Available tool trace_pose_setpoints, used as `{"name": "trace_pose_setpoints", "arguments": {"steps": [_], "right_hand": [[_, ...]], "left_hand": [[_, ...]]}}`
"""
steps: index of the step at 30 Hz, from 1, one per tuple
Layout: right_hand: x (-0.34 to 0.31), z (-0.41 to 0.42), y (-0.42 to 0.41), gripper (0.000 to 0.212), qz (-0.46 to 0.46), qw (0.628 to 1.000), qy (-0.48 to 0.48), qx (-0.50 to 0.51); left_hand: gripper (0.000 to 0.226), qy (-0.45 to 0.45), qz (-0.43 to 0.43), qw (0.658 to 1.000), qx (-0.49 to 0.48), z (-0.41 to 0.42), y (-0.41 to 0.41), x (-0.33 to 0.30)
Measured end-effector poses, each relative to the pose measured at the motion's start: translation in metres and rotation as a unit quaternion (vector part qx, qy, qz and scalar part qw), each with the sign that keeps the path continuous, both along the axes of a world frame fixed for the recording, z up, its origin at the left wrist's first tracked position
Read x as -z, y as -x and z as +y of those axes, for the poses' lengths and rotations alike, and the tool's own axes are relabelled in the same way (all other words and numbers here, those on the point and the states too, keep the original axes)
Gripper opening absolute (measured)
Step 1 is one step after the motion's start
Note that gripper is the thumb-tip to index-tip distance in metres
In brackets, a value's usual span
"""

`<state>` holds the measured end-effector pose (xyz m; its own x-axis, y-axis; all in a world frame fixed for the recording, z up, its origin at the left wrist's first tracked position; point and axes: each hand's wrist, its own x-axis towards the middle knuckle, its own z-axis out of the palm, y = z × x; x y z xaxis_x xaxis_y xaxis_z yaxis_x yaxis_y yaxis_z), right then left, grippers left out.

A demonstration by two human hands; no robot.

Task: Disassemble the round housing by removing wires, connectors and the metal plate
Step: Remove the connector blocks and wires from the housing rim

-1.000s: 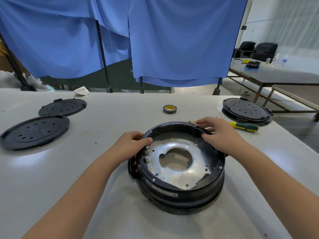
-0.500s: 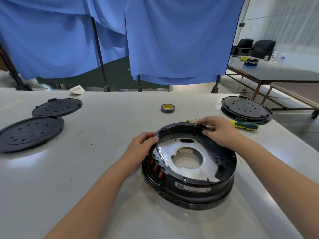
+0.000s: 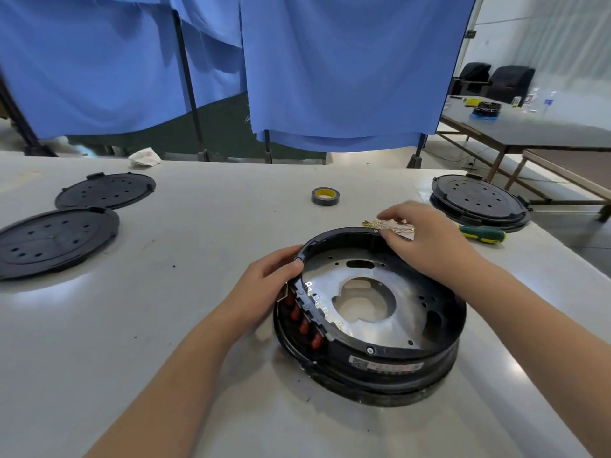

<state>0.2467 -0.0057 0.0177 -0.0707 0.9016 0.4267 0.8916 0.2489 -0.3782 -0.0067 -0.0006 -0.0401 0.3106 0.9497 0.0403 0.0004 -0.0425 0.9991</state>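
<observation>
Round housing (image 3: pixel 380 355) sits on the white table (image 3: pixel 198 325), centre-right, open side up. Metal plate (image 3: pixel 373 312) lies flat inside, its central cut-out showing the table below; the far right part is hidden under the right forearm. Red connectors (image 3: pixel 302 320) line the left wall, partly blocked by the rim. Left hand (image 3: pixel 264 289) grips the left rim, fingers curled narrow around it. Right hand (image 3: pixel 426 239) rests at the far rim, fingers half-curled over small brass bits (image 3: pixel 375 223); whether they pinch anything cannot be told. Label on the near wall is unreadable.
</observation>
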Motion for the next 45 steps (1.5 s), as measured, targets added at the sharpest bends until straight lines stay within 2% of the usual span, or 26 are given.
{"name": "trace_pose_setpoints", "arguments": {"steps": [2, 4, 6, 9, 13, 18, 22, 25, 31, 40, 45], "right_hand": [[-0.009, -0.010, 0.028, 0.010, 0.071, 0.996, 0.039, -0.026], [-0.012, -0.015, 0.060, 0.026, 0.118, 0.973, 0.192, -0.054], [-0.008, -0.014, 0.084, 0.043, 0.139, 0.931, 0.332, -0.066], [0.000, -0.006, 0.100, 0.048, 0.167, 0.890, 0.421, -0.049], [0.006, 0.005, 0.091, 0.031, 0.254, 0.825, 0.502, -0.057], [0.011, 0.011, 0.082, 0.018, 0.302, 0.778, 0.547, -0.068], [0.013, 0.013, 0.079, 0.019, 0.295, 0.777, 0.551, -0.080], [0.012, 0.014, 0.077, 0.028, 0.290, 0.774, 0.555, -0.090], [0.009, 0.020, 0.082, 0.037, 0.231, 0.787, 0.566, -0.083], [0.004, 0.029, 0.083, 0.030, 0.252, 0.725, 0.638, -0.064], [-0.005, 0.031, 0.089, 0.027, 0.222, 0.706, 0.668, -0.075]], "left_hand": [[0.031, -0.001, -0.001, 1.000, 0.003, 0.000, 0.000, 0.000], [0.031, -0.011, 0.007, 1.000, 0.004, -0.001, -0.002, 0.002], [0.033, -0.013, 0.013, 1.000, 0.007, -0.001, -0.004, 0.005], [0.038, 0.006, 0.015, 1.000, 0.021, 0.001, -0.005, 0.009], [0.037, 0.033, -0.018, 0.999, 0.039, 0.003, -0.006, 0.010], [0.036, 0.031, -0.026, 0.998, 0.050, 0.004, -0.007, 0.008], [0.035, 0.016, -0.022, 0.999, 0.044, 0.006, -0.007, 0.009], [0.036, 0.010, -0.023, 0.999, 0.042, 0.007, -0.008, 0.011], [0.039, 0.017, -0.039, 0.997, 0.059, 0.008, -0.010, 0.013], [0.037, 0.032, -0.060, 0.994, 0.082, 0.010, -0.008, 0.015], [0.036, 0.034, -0.069, 0.994, 0.083, 0.012, -0.008, 0.016]]}}
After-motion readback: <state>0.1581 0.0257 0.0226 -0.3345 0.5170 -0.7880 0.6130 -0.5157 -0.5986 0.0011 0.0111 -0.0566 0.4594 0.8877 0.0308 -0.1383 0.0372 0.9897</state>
